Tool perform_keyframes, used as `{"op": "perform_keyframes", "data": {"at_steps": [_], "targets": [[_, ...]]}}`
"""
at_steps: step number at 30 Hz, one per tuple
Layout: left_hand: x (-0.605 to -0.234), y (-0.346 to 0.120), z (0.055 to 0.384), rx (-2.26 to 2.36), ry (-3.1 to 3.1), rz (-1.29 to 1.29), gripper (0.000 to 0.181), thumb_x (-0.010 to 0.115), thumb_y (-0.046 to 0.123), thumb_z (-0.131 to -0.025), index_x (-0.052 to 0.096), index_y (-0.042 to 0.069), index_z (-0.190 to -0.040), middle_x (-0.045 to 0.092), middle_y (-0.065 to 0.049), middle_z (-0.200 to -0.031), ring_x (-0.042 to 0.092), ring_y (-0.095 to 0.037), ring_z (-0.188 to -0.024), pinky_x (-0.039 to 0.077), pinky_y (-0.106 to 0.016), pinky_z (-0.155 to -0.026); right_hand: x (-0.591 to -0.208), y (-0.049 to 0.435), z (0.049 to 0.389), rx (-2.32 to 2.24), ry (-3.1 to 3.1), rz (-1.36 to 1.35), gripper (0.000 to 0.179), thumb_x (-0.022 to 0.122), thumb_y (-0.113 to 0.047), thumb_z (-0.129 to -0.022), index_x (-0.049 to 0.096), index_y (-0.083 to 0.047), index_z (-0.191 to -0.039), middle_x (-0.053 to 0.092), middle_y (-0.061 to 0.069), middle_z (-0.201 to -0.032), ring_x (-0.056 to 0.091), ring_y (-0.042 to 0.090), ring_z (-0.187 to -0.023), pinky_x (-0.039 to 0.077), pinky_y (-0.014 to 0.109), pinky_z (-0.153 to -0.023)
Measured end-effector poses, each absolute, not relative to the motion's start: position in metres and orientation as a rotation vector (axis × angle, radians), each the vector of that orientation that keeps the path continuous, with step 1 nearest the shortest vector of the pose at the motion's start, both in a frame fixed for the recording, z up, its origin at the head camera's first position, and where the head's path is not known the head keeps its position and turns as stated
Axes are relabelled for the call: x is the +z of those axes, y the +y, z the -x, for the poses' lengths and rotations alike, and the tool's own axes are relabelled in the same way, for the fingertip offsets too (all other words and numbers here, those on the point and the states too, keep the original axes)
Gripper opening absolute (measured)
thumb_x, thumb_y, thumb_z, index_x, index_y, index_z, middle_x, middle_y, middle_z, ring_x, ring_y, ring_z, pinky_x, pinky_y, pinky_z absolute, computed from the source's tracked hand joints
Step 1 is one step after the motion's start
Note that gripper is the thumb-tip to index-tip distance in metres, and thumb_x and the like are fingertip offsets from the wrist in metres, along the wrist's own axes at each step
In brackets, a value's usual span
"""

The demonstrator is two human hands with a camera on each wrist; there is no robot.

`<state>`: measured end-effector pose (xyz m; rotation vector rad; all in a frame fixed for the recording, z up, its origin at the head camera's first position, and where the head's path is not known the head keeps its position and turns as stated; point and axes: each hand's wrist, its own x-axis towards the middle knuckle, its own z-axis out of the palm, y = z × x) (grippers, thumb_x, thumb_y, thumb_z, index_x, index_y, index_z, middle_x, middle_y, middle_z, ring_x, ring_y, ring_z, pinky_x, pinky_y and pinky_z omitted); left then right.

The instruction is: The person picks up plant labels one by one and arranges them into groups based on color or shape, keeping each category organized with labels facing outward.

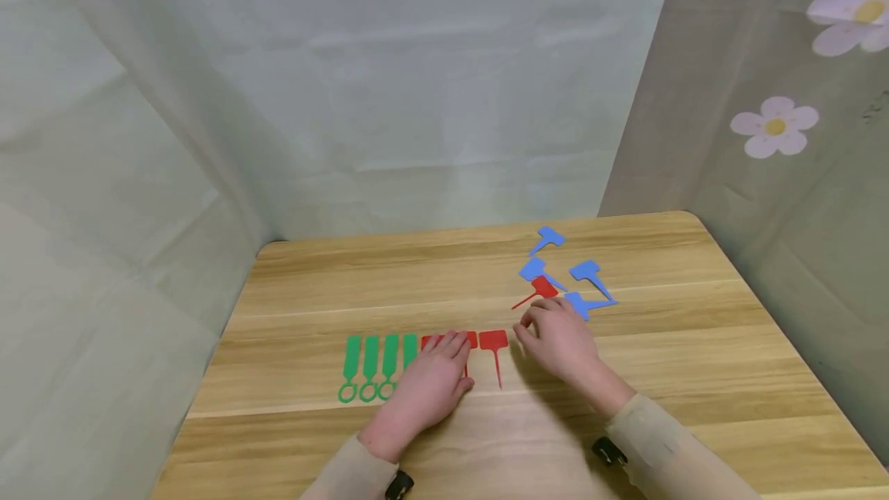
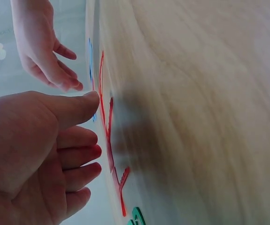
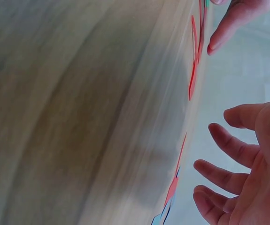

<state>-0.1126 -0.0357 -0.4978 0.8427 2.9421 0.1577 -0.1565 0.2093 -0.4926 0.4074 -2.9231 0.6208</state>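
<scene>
My left hand point(image 1: 432, 380) lies over part of a row of red T-shaped plant labels point(image 1: 494, 339), its fingers fairly straight with the tips at their heads. It partly hides the red labels and the nearest green tag. In the left wrist view, that hand point(image 2: 36, 150) has no object between thumb and fingers. My right hand point(image 1: 561, 339) hovers to the right of the row, fingers loosely bent. Just beyond its fingertips is a loose red plant label point(image 1: 545, 287), tilted and overlapping a blue one. The right wrist view shows the right hand point(image 3: 252, 164) with fingers spread, holding nothing.
Green tags with ring ends point(image 1: 371, 357) stand side by side left of the red row. Several blue T-shaped labels point(image 1: 587, 269) lie scattered at the back right of the wooden table point(image 1: 292, 284). Pale curtains point(image 1: 444, 99) hang close behind and at the sides.
</scene>
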Motion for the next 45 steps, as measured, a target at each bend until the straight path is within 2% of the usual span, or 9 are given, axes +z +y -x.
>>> {"op": "perform_keyframes", "data": {"at_steps": [9,39,45], "targets": [[-0.499,-0.032,0.114,0.138,2.904,-0.807,0.057,0.068,0.03,-0.106,0.056,-0.002,-0.152,0.053,-0.016,-0.159,0.047,-0.033,-0.151,0.035,-0.05,-0.125,-0.494,0.216,0.157,0.608,-2.923,-0.412,0.019,0.075,-0.03,-0.098,0.078,-0.013,-0.09,0.077,0.008,-0.114,0.063,0.039,-0.119,0.051,0.052,-0.103],[-0.507,-0.029,0.115,0.129,2.913,-0.808,0.057,0.072,0.028,-0.103,0.059,-0.002,-0.15,0.054,-0.015,-0.159,0.049,-0.033,-0.149,0.038,-0.048,-0.123,-0.492,0.22,0.16,0.639,-2.912,-0.378,0.016,0.075,-0.027,-0.098,0.078,-0.014,-0.09,0.076,0.008,-0.117,0.063,0.039,-0.117,0.055,0.051,-0.097],[-0.505,-0.029,0.115,0.141,2.908,-0.796,0.058,0.073,0.029,-0.103,0.059,-0.002,-0.15,0.054,-0.015,-0.159,0.049,-0.033,-0.149,0.038,-0.048,-0.123,-0.492,0.222,0.161,0.643,-2.906,-0.36,0.016,0.075,-0.026,-0.098,0.078,-0.014,-0.088,0.076,0.007,-0.113,0.064,0.04,-0.117,0.058,0.05,-0.09]]}}
